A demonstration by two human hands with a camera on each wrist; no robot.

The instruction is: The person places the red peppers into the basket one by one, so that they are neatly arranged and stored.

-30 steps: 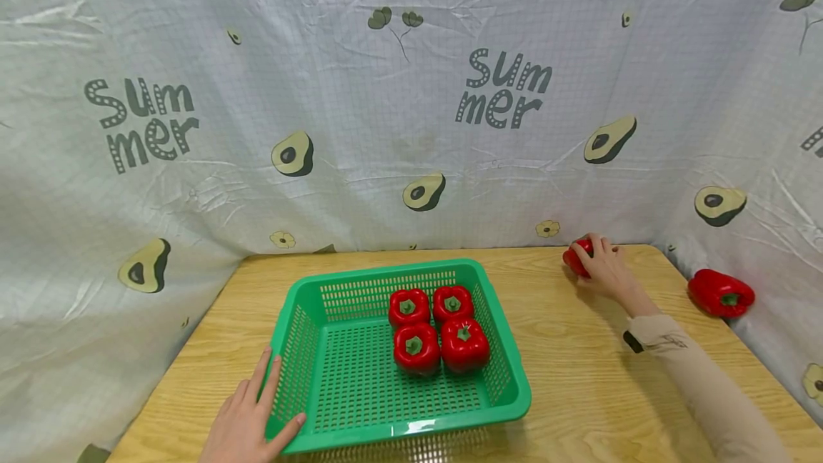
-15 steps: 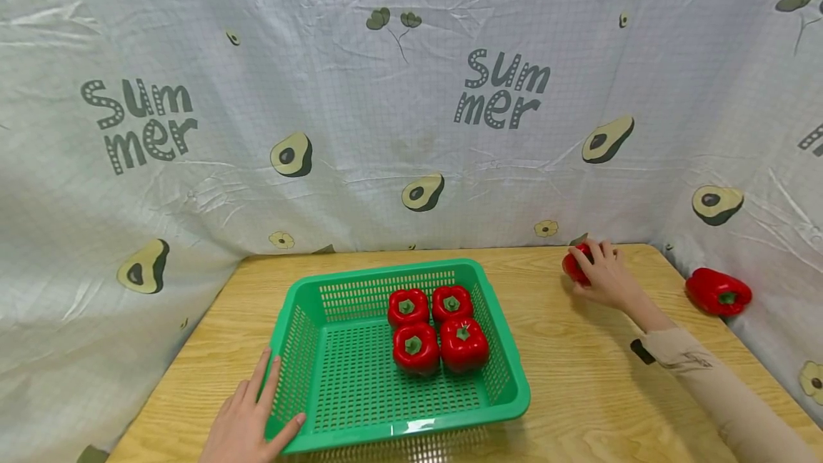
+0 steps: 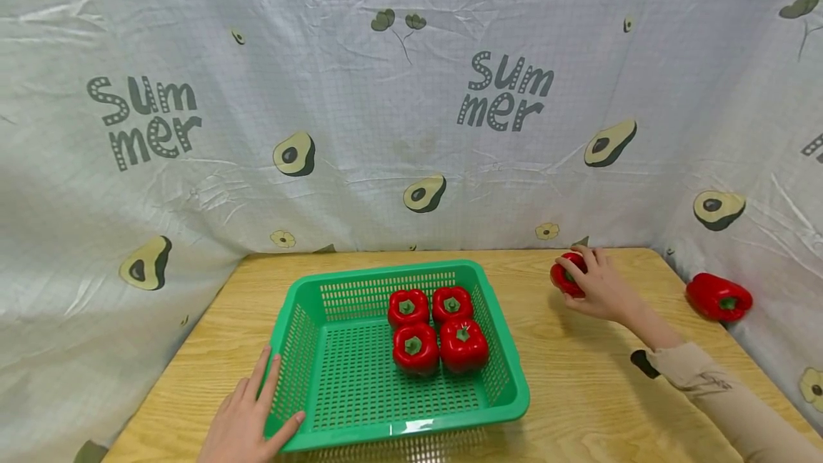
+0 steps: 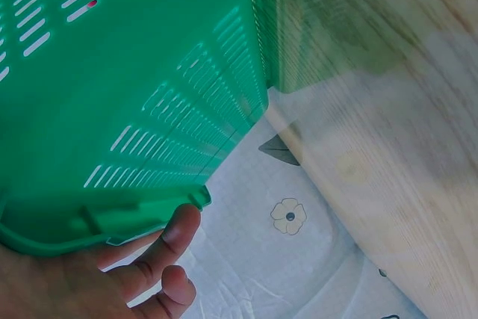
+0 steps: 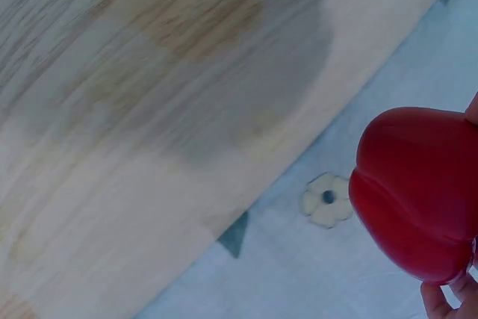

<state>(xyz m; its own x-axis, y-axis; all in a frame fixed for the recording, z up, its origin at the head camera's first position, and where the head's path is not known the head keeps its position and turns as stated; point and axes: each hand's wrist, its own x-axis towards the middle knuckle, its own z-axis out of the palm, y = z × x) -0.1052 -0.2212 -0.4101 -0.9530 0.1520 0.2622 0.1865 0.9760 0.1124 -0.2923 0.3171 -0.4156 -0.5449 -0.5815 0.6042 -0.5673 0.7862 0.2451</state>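
A red bell pepper (image 3: 567, 275) is gripped in my right hand (image 3: 601, 288) at the far right of the table; in the right wrist view the pepper (image 5: 418, 192) hangs at the right edge, with fingertips below it. My left hand (image 3: 243, 413) rests on the left rim of a green plastic basket (image 3: 379, 433), its fingers fairly straight. The left wrist view has several of those fingers (image 4: 153, 259) by the basket's rim. Several red bell peppers with green stems, such as the nearest one (image 3: 464, 344), stand grouped in the basket's right half.
Another red bell pepper (image 3: 719, 296) lies on its side at the table's right edge, by the sheet. A pale patterned sheet (image 3: 360, 98) hangs behind and beside the wooden table (image 3: 566, 391). The basket's slotted walls rise around its peppers.
My right hand has drawn the bell pepper a little left and toward me, from the table's back edge. The left hand, the basket and its peppers stay as they were.
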